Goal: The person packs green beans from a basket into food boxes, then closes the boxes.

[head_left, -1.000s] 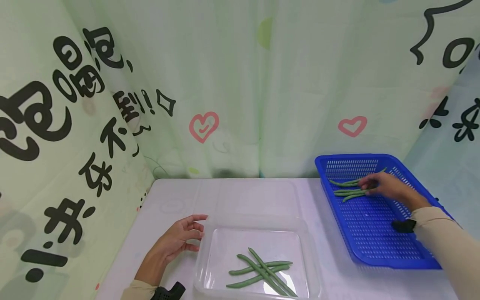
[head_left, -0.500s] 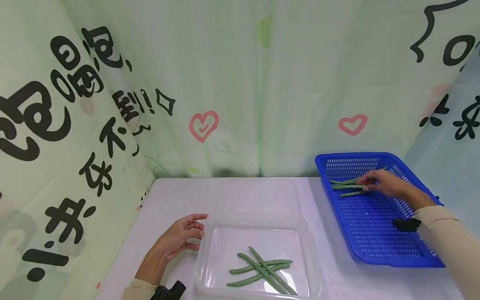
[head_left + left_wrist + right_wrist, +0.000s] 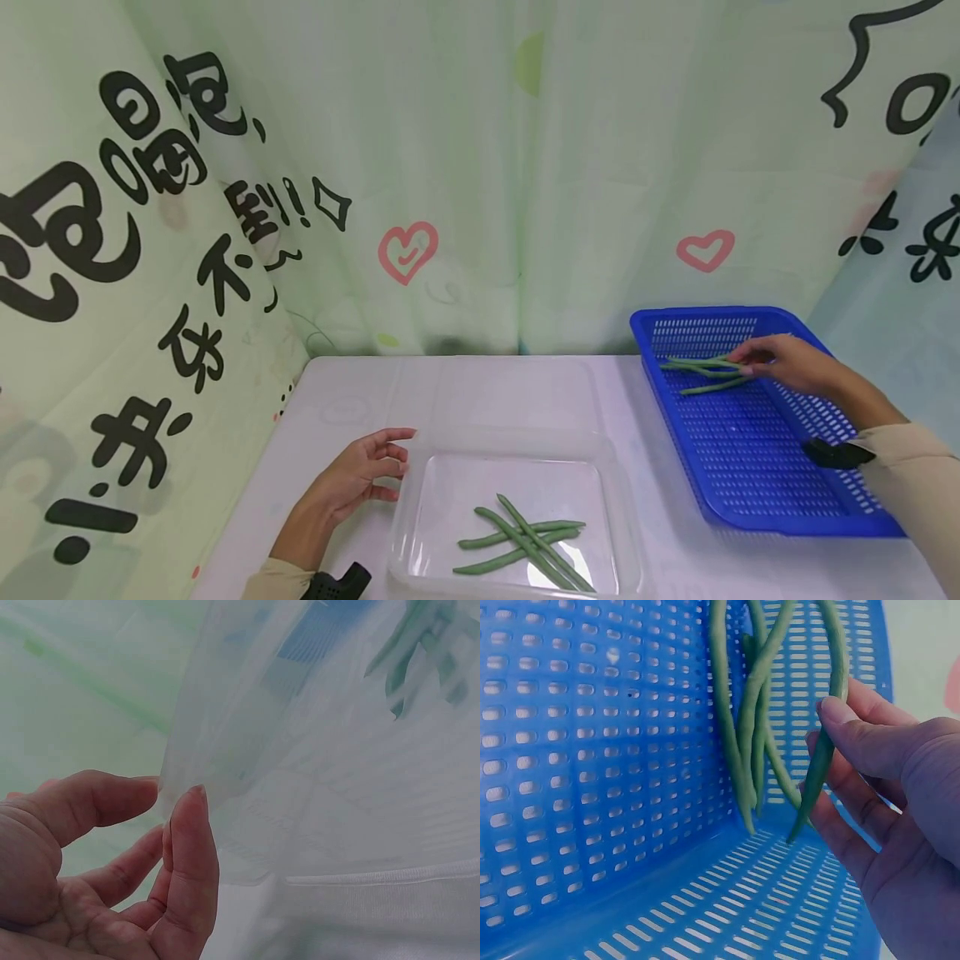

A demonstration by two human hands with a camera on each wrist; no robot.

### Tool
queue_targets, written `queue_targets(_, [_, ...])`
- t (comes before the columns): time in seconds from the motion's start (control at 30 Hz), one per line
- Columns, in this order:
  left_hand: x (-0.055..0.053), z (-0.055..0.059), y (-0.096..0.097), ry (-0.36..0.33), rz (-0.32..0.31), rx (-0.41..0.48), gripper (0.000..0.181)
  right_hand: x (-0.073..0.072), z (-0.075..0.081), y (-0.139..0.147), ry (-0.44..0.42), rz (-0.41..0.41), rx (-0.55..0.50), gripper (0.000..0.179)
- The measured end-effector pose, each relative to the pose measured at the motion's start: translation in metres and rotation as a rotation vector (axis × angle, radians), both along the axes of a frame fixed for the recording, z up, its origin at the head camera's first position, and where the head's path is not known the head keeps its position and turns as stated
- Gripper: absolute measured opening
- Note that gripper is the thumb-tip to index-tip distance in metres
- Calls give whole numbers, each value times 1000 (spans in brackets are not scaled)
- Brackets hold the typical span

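Observation:
In the head view my right hand (image 3: 795,363) is at the back of the blue plastic basket (image 3: 757,467). Its thumb and fingers pinch a green bean (image 3: 834,660), which slants downward in the right wrist view. More green beans (image 3: 720,690) lie beside it against the basket's perforated surface. My left hand (image 3: 360,479) is at the left side of a clear plastic box (image 3: 517,446), its loosely bent fingers touching the rim (image 3: 176,742). Inside that box several green beans (image 3: 517,542) lie crossed over one another.
The white-covered table (image 3: 465,392) carries the box near its front and the basket at the right. A pale green printed curtain (image 3: 480,167) hangs behind and along the left. Bare tabletop shows between box and basket.
My right hand has shifted right and slightly toward the back of the basket, and the beans by its fingers have moved slightly. My left hand and the box have stayed put.

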State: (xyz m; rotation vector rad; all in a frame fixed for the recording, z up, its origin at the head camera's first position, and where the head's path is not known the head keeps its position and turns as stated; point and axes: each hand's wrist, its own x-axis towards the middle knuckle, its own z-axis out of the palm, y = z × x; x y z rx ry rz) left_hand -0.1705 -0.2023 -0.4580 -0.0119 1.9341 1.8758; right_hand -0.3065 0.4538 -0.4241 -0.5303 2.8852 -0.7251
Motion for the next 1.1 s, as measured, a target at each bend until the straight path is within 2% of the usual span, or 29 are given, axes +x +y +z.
queue_targets(0.3, [0,-1,-1,4,-3,-3,63,10,12,-7,13,-50,-48,25])
queue_targets(0.43, [0,-2,-1,7,-3,-5,63,15,16,-14,33,-42,-64,25])
queue_targets(0.6, [-1,-1,0,7,-4,-4,62,24,24,-24,93,-14,-93,23])
queue_targets(0.9, [-1,0,1,4,1,-7,61,37,38,-52,130,57,-115,25])
queue_targets(1.1, [-1,0,1,2,1,-8,62,45,44,-72,155,133,-196,24])
